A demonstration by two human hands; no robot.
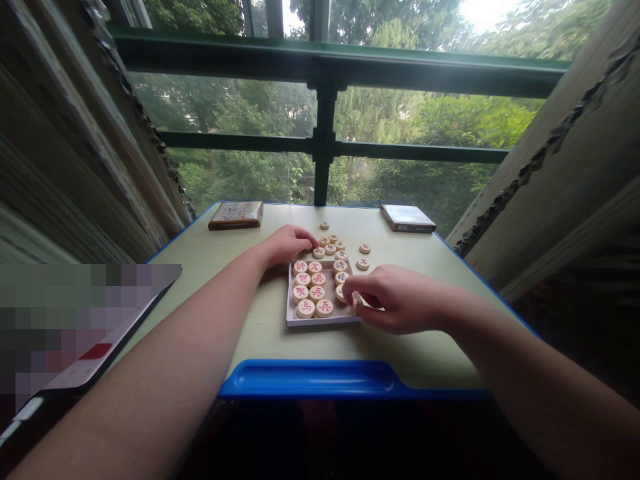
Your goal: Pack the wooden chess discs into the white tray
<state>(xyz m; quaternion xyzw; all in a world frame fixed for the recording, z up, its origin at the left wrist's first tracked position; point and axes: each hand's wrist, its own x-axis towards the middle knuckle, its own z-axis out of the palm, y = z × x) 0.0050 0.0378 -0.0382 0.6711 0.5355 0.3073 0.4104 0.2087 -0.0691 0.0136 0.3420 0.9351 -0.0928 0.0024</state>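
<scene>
A shallow white box [324, 321] holds round wooden pieces: two columns with red characters, such as the red-marked piece [325, 307], and a right column with dark characters. My right hand [395, 297] is at the box's right side, fingers curled round a piece [359, 305] that is mostly hidden. Beyond the box lies a cluster of dark-marked pieces [330, 249]. My left hand [290, 244] rests on the table at the box's far left corner, its fingertips closed together beside the piece [319, 253]; whether they grip it is unclear.
On the pale table [260, 343], loose pieces [365, 249] lie right of the cluster and one [325, 225] beyond it. A brown box [236, 215] sits back left, a silver-topped box [408, 218] back right. A blue tray edge [315, 378] lines the front.
</scene>
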